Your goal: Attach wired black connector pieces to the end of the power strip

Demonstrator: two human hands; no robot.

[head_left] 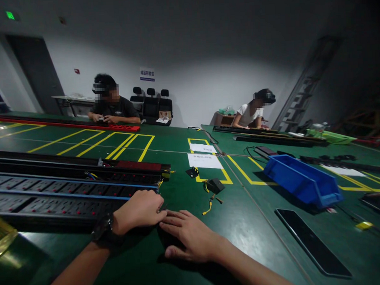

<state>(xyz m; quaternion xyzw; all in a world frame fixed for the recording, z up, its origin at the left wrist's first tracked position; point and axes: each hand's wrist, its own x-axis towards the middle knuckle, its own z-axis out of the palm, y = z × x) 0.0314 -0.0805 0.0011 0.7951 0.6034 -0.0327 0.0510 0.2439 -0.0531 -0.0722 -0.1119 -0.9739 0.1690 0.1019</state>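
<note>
Strips (65, 204), long, black, blue-edged, red-dotted, left hand (138, 208) curled, grip unclear, right hand (192, 235) flat, unclenched

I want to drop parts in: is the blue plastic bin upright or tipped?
Upright: the blue plastic bin sits on the green table, open top facing up.

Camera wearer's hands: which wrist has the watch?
The left hand's: its wrist wears the dark watch, while the right hand's is bare.

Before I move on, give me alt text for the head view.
A person's left hand and right hand are close together by the end of long black strips on a green table. To the right are a blue bin and a dark flat device; two people are beyond.
</note>
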